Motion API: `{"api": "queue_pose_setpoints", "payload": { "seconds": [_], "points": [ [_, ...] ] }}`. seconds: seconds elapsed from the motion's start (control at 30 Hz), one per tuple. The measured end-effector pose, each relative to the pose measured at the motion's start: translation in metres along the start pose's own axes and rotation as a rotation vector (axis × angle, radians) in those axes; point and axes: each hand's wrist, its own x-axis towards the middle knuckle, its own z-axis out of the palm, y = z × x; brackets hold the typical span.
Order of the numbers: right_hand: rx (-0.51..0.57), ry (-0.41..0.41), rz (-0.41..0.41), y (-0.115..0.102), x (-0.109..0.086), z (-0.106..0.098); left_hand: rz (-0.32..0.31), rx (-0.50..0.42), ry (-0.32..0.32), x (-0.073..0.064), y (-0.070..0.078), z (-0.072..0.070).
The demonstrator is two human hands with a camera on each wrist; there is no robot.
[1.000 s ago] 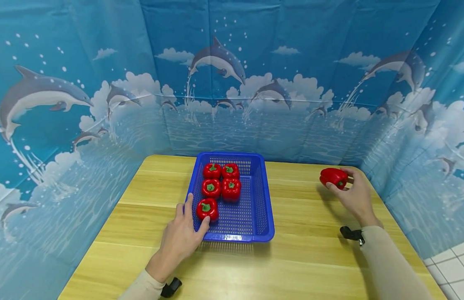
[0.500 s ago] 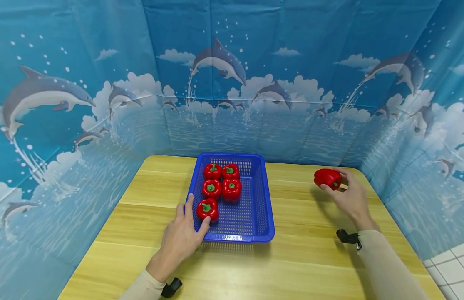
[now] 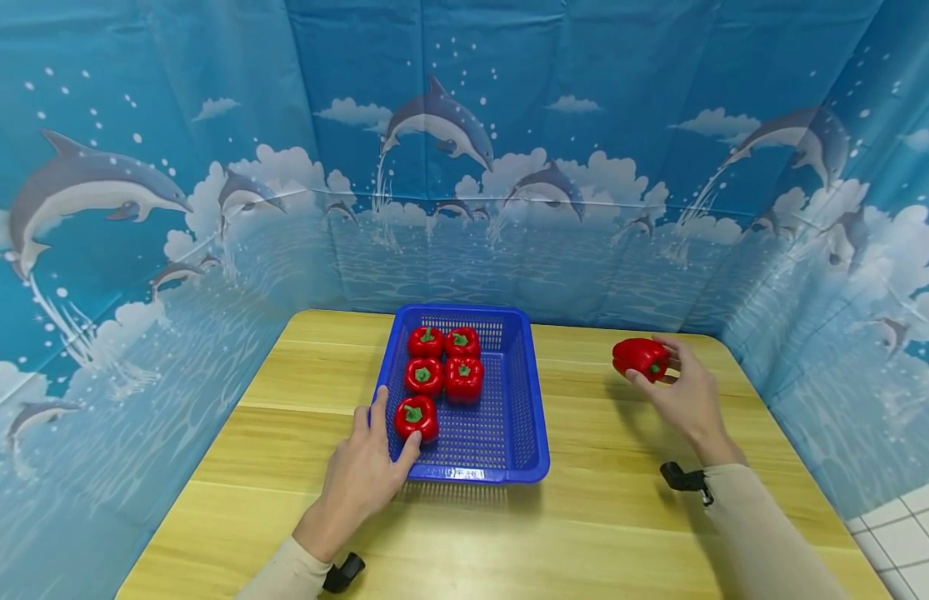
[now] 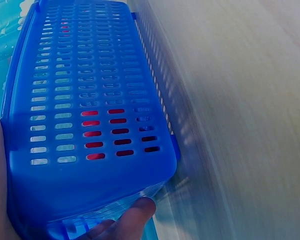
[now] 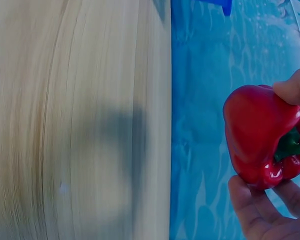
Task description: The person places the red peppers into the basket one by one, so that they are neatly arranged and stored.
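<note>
My right hand (image 3: 681,396) holds a red bell pepper (image 3: 639,357) lying sideways in the air over the right part of the table. In the right wrist view, thumb and fingers pinch this pepper (image 5: 260,130) from opposite sides, its green stem turned towards the hand. At the near left corner of a blue plastic basket (image 3: 541,417), my left hand (image 3: 362,471) grips the rim, thumb over it. Fingertips curl below the basket wall (image 4: 90,185) in the left wrist view. Inside the basket, several red bell peppers (image 3: 464,381) stand stem up along its left side; one (image 3: 417,419) is beside the left thumb.
The basket stands on a yellow wooden table (image 3: 584,517). Behind and beside the table hangs a blue dolphin-print curtain (image 3: 464,167). White tiles (image 3: 906,533) show at the lower right. Both wrists wear a black camera mount (image 3: 681,477).
My right hand has moved left with the bell pepper, closer to the basket. The left hand and basket have stayed in place.
</note>
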Motion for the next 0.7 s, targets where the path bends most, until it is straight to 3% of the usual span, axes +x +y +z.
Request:
{"api": "queue_pose_setpoints", "payload": {
  "seconds": [0.7],
  "points": [
    [-0.025, -0.031, -0.082, -0.037, -0.016, 0.023, 0.013, -0.001, 0.019, 0.0, 0.0, -0.001]
  ]
}}
